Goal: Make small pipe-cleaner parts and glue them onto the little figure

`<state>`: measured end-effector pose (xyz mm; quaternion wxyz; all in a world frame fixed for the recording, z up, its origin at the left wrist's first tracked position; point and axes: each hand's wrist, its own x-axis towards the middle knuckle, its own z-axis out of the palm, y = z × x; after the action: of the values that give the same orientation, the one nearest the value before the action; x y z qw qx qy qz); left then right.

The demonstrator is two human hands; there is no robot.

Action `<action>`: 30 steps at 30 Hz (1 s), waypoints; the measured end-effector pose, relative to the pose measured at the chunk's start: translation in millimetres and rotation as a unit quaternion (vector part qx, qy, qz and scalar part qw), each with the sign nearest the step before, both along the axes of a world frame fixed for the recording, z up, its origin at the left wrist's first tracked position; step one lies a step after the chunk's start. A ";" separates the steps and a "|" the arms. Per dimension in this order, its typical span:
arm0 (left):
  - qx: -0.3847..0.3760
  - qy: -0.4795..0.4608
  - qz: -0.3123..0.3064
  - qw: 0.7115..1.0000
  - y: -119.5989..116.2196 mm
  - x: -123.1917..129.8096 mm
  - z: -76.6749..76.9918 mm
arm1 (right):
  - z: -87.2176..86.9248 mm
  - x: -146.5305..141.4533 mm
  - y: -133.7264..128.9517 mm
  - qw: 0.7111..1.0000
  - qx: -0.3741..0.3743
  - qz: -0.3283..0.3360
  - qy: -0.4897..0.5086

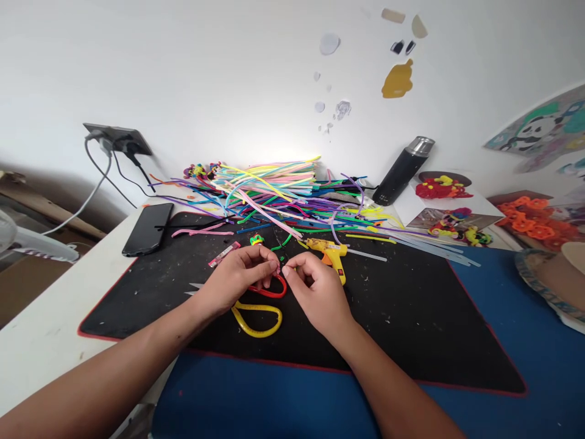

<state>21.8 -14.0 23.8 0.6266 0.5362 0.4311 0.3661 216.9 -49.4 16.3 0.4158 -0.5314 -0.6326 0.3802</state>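
Above the middle of the black mat (402, 329), my left hand (242, 271) and my right hand (317, 289) face each other with their fingertips almost touching. Both are closed in a pinch. A tiny pinkish bit shows at the left fingertips, too small to name; whatever the right fingers hold is hidden. Beneath the left hand lie scissors with one red and one yellow handle loop (258, 334), their blades poking out to its left. Just beyond the right hand rests a yellow glue gun (336, 256). A small green and yellow figure (256, 240) sits behind the left hand.
Pipe cleaners (269, 183) in many colours are heaped along the wall. A phone (148, 228) lies at the left, and a black flask (404, 171) leans at the back right. Clear glue sticks (439, 244) lie right of the heap. Cables hang from the wall socket (117, 139).
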 end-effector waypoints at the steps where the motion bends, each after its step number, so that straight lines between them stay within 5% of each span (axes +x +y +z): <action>1: 0.004 -0.002 0.001 1.000 0.0 0.0 0.4 | 0.6 1.2 1.3 1.000 -0.018 -0.001 0.022; 8: 0.011 -0.001 0.003 1.000 -3.5 -1.5 -0.6 | 2.2 2.1 2.6 0.989 -0.097 0.040 0.102; 30: -0.049 -0.090 0.017 0.995 -2.3 3.5 -7.2 | 8.0 1.8 4.0 0.970 -0.149 0.032 0.188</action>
<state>25.2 -16.4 16.6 0.6825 0.4618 0.3993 0.4019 218.7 -45.4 24.2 0.4308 -0.4862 -0.4957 0.5764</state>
